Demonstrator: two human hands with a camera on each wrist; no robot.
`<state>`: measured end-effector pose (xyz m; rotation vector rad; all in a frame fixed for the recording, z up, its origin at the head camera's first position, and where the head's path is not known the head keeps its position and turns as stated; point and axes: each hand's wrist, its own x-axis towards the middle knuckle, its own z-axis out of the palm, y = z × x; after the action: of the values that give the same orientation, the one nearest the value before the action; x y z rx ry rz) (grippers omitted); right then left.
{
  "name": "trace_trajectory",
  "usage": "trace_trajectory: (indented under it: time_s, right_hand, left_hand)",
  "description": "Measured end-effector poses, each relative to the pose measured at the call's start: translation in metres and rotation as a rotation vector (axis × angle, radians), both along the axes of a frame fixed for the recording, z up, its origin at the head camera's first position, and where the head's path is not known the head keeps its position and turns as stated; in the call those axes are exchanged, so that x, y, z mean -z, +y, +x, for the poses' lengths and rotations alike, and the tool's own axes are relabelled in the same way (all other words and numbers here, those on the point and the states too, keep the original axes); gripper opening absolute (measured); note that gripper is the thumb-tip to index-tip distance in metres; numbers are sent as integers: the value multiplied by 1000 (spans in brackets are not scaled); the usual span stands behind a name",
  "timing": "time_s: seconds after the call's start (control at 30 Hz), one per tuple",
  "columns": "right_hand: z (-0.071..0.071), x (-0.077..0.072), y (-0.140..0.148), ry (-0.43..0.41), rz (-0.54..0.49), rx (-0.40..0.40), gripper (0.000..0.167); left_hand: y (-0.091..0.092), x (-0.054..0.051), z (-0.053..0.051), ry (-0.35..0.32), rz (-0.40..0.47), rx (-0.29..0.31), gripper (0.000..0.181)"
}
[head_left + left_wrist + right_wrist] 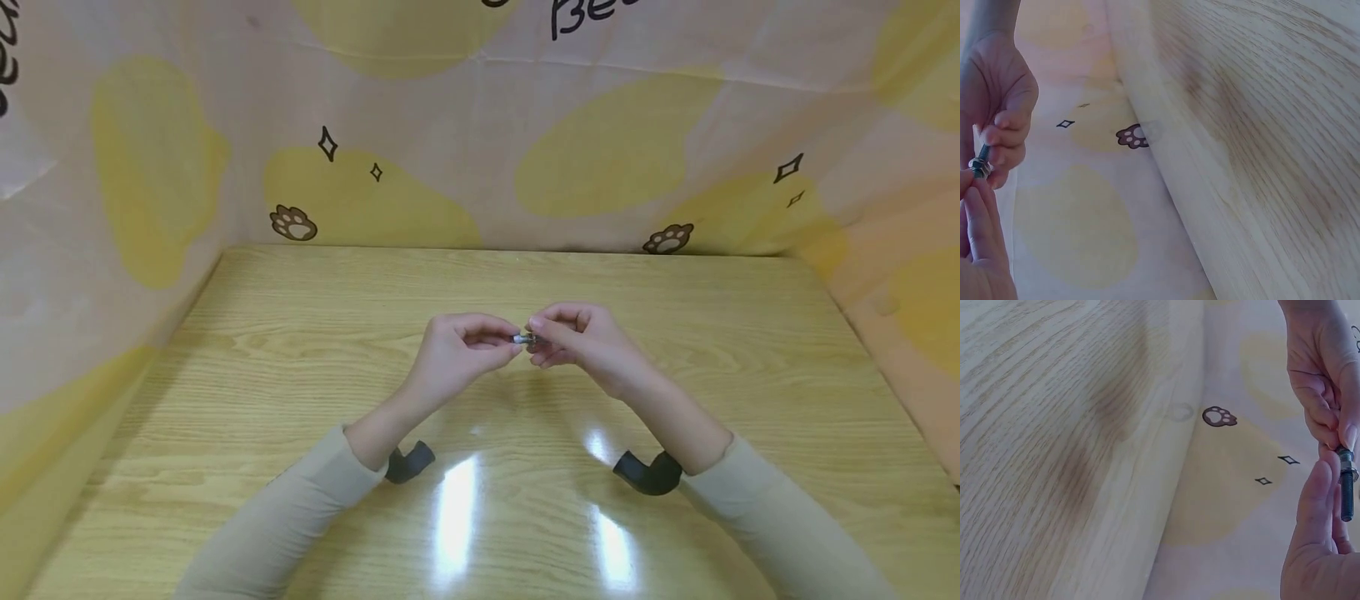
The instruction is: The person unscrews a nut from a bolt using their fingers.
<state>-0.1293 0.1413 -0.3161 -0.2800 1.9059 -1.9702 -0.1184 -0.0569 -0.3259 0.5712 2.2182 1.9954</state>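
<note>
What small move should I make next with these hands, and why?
I'd probably hold the bolt steady with the left hand and try a slight turn of the metal ring, possibly a nut, with the right hand. The left hand pinches one end, the ring sits partway along the bolt, and the right hand is close beside it. Turning direction isn't clear.

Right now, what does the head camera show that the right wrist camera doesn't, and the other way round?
Only the head view shows the sleeves, two black bent pieces and bright glare.

Only the right wrist view shows the dark, bare tip of the bolt.

Both show the left hand, the right hand, the bolt, the table and the patterned cloth.
</note>
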Motion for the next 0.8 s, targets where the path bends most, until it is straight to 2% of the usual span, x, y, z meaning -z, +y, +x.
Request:
trace_trajectory:
  time_s: [0.1,0.23,0.3,0.4,0.53,0.67,0.8]
  right_hand:
    - [1,1,2,15,-3,-10,4]
    - [2,2,3,57,-27,-21,18]
    - [2,2,3,64,-18,-22,17]
    - [2,2,1,39,1,-23,9]
    - [1,1,-1,11,12,-18,14]
    - [2,1,-1,33,-3,-17,5]
    - [3,0,1,56,-22,-13,14]
  left_hand:
    - [0,1,1,-20,13,14,16]
    - [-2,1,0,-39,23,24,17]
    - [-2,2,0,-49,23,19,17]
    - [-2,1,0,-59,24,6,16]
    - [-2,2,-1,-59,34,4,15]
    - [-3,2,0,-62,44,18,16]
    - [-4,2,0,-66,36,28,16]
